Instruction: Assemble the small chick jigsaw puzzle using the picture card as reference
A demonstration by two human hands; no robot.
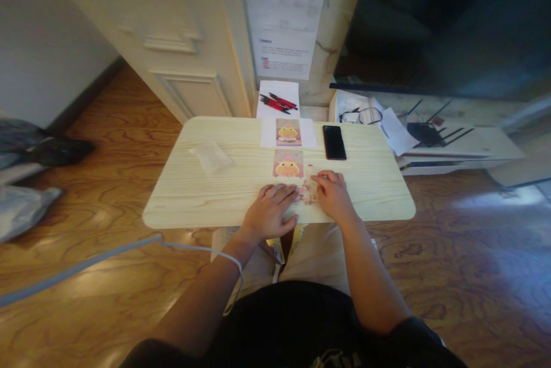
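Note:
My left hand (270, 207) lies palm down at the table's near side, its fingers stretched out and their tips touching a cluster of small pink jigsaw puzzle pieces (306, 193). From the other side my right hand (334, 194) reaches in with the index finger extended and the other fingers partly bent. Its fingertip rests by the upper edge of the cluster; no piece shows clearly in its grasp. One loose puzzle piece (310, 166) lies above that fingertip. Just beyond my left hand is a square picture of a yellow cartoon animal (288, 163).
A similar printed picture (288, 132) lies on white paper behind. A black phone (334, 142) lies to the right, a clear plastic bag (212, 157) to the left on the pale wooden table (181, 196). Red-and-black pens (278, 103) sit beyond the far edge. A pale cord (193, 247) loops at my left forearm.

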